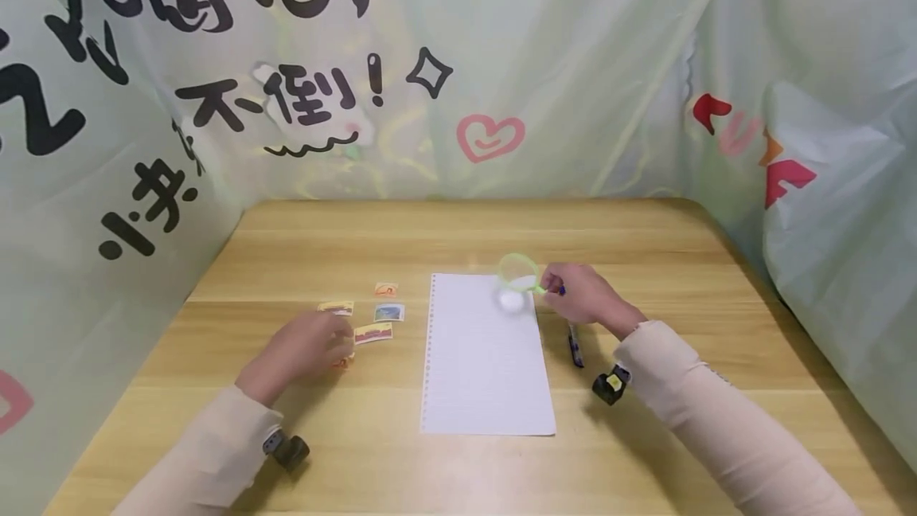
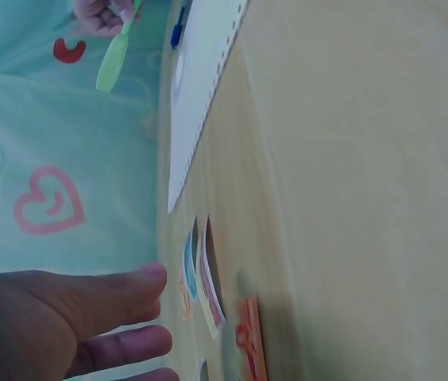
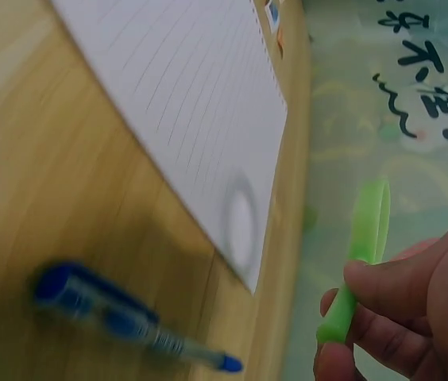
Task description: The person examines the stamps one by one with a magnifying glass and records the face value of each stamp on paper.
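Observation:
My right hand (image 1: 580, 291) pinches the handle of a green magnifying glass (image 3: 372, 222) between thumb and fingers. The lens is above the paper's far right corner, and a bright spot with a shadow ring falls on the sheet (image 1: 487, 373). On the left, my left hand (image 1: 304, 349) hovers over several small stamps, thumb and fingers loosely extended with nothing seen between them. A red and yellow stamp (image 1: 374, 333), a blue stamp (image 1: 389, 312) and an orange stamp (image 1: 386, 290) lie beside its fingertips. An orange-red stamp (image 2: 252, 337) is partly hidden below the hand.
A blue-capped pen (image 3: 121, 309) lies right of the paper, under the right forearm. The wooden table (image 1: 344, 237) is bordered by printed curtains (image 1: 573, 62) at the back and sides. A wrist camera sits on each cuff.

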The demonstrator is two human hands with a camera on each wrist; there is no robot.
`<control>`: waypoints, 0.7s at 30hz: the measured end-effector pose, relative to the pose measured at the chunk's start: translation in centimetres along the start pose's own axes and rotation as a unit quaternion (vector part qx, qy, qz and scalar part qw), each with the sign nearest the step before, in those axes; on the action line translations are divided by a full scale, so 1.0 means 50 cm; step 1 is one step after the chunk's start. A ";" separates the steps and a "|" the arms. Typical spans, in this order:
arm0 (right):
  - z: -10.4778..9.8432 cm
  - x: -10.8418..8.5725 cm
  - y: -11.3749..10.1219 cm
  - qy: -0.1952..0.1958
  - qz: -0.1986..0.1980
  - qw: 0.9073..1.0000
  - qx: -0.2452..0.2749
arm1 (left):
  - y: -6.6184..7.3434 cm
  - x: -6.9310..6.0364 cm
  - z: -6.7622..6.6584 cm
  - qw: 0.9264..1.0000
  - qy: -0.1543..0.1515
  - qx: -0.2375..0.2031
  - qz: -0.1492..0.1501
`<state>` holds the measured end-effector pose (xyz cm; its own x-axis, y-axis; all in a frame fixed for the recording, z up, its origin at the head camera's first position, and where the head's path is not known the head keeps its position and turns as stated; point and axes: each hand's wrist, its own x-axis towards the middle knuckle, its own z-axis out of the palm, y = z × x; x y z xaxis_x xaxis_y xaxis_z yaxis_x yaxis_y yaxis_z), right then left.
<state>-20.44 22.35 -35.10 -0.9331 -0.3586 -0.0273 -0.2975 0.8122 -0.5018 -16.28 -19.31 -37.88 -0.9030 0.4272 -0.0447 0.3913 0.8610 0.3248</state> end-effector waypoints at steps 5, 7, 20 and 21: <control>-0.017 -0.013 0.034 0.008 0.024 1.000 0.000 | 0.020 0.033 0.000 0.999 -0.008 0.005 0.032; -0.021 -0.017 0.046 0.013 0.031 0.999 0.001 | 0.025 0.045 0.006 0.999 -0.009 0.009 0.048; -0.021 -0.050 0.123 0.035 0.069 0.997 -0.003 | 0.086 0.114 0.037 0.997 -0.063 -0.031 0.036; -0.019 -0.053 0.129 0.034 0.074 0.997 -0.001 | 0.090 0.119 0.040 0.997 -0.064 -0.027 0.039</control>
<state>-20.11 28.99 -37.43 -0.9784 -0.2022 -0.0423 -0.1552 0.8548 -0.4952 -19.56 -12.34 -38.59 -0.8385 0.5273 -0.1372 0.4464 0.8093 0.3818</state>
